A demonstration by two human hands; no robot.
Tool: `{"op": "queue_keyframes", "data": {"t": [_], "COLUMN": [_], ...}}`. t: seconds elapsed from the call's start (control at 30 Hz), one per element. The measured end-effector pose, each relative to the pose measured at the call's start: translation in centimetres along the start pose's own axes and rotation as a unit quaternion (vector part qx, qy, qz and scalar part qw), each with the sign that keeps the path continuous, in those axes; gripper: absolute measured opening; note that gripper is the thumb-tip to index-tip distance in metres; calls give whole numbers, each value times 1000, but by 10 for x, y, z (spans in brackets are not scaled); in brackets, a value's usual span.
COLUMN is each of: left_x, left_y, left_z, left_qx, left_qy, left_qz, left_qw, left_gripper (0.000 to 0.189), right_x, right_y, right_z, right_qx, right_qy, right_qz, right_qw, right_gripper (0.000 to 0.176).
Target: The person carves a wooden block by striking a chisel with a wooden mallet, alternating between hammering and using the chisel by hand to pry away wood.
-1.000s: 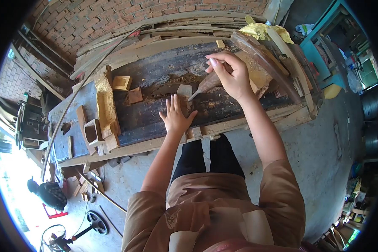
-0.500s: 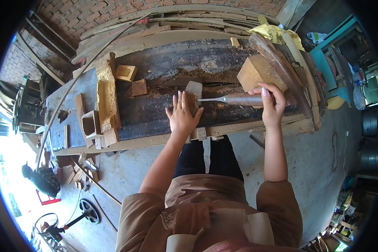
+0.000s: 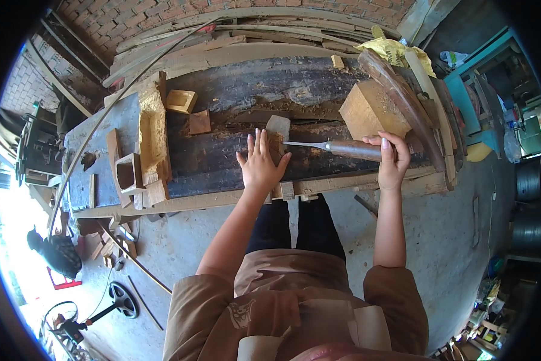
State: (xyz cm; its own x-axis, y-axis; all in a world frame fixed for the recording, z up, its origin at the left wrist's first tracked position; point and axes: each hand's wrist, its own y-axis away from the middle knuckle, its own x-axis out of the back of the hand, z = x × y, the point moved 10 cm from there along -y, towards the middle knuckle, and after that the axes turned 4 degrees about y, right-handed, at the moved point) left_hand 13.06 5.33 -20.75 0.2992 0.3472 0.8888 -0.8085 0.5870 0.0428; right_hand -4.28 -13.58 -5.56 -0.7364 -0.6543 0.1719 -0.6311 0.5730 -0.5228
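Note:
My left hand (image 3: 262, 165) lies flat with its fingers spread, pressing down on a small block of brown wood (image 3: 275, 143) on the dark slab. A flat grey piece (image 3: 278, 124) shows just beyond the fingertips. My right hand (image 3: 393, 161) is closed around the rear of a long wooden handle. That handle belongs to a chisel (image 3: 353, 148), held nearly level and pointing left. Its narrow metal blade reaches the right edge of the wood, close to my left thumb.
The dark wooden slab (image 3: 222, 159) serves as a bench. At its left are a hollowed yellow trough (image 3: 152, 135), a small open box (image 3: 126, 172) and a square dish (image 3: 181, 101). A large wooden block (image 3: 370, 111) and a curved brown timber (image 3: 403, 99) lie at the right.
My right hand and the chisel's handle end have dropped slightly toward me, and the blade now slopes a little. My left hand stays in place on the wood.

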Motion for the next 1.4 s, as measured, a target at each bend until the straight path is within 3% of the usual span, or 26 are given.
{"op": "queue_keyframes", "data": {"t": [0.37, 0.43, 0.53, 0.67, 1.07, 1.4], "left_x": [-3, -3, -4, -1, -2, -1], "left_y": [0, 0, -2, -1, -1, -1], "left_z": [-5, -5, -7, -6, -7, -6], "left_qx": [6, 10, 19, 19, 16, 16], "left_qy": [1, 0, -1, 8, 18, 14], "left_qz": [12, 10, 6, 8, 13, 18], "left_qw": [1000, 1000, 1000, 1000, 1000, 1000], "left_gripper": [85, 86, 89, 89, 89, 89], "right_x": [40, 47, 41, 23, -18, -80], "right_y": [40, 42, 24, -5, -41, -67], "right_z": [63, 67, 45, 7, -17, -65], "right_qx": [-82, -109, -88, -24, -35, 65], "right_qy": [30, 15, 25, 43, 56, 152], "right_qz": [72, 133, 138, 98, 9, -76], "right_qw": [994, 985, 986, 994, 998, 983], "right_gripper": [17, 17, 19, 18, 17, 11]}}
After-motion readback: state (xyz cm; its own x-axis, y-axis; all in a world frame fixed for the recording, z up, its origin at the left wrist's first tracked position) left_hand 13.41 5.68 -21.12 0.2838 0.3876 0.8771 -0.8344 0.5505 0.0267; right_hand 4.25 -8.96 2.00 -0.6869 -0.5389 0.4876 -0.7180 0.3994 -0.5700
